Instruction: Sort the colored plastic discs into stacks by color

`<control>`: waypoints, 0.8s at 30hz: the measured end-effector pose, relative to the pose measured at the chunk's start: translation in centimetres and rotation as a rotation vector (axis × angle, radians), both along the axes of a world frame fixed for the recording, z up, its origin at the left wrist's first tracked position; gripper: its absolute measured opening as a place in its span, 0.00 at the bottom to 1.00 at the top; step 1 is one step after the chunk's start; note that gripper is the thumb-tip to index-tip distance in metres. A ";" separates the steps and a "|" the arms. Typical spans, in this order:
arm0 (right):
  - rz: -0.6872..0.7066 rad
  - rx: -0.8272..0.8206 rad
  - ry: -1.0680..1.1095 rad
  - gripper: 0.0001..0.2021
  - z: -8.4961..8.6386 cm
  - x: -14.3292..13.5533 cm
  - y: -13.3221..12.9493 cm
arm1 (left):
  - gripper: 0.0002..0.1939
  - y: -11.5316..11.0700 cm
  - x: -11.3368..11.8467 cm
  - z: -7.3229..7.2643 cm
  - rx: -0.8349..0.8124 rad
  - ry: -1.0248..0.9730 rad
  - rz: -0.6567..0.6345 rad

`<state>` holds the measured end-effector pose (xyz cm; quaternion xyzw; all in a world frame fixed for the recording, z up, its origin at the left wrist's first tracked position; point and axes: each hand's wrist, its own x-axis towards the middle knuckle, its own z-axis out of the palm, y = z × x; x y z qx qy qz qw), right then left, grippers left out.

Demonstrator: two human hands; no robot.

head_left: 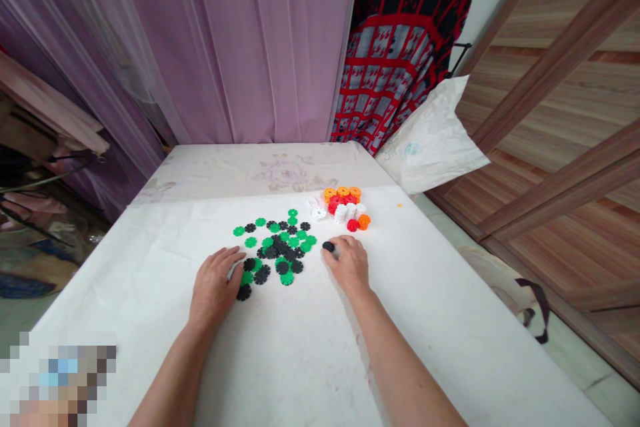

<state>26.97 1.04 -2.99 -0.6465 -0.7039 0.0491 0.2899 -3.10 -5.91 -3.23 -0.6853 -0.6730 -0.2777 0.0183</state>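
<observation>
- Pinched between thumb and fingers of the right hand (350,263), at 3 o'clock from the pile (280,247): a small black stack (329,247); cannot tell whether also resting on the tabletop (290,360).
- Loosely spread, fingers bent, at 8 o'clock: left hand (215,283), beside the nearest discs; no firm hold visible, contact hard to tell.
- Likely light, stiff and thin, perhaps slippery when stacked; probably hard to break. Best taken across the rim, thumb opposite fingers.
- Round, flat, notched at the edge; black discs (243,292) and green discs (251,242) overlapping mid-pile, looser around.
- At 2 o'clock from the pile: orange stacks (343,192), red stacks (335,205) and white stacks (341,214), close together.
</observation>
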 end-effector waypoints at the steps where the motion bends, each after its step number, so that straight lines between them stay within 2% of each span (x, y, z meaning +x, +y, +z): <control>1: 0.000 -0.003 0.001 0.08 0.1 0.0 0.0 | 0.19 0.0 0.0 0.0 0.000 0.001 0.000; 24: 0.020 0.006 0.036 0.08 0.3 0.0 -0.3 | 0.20 0.1 -0.2 -0.3 0.000 -0.008 -0.011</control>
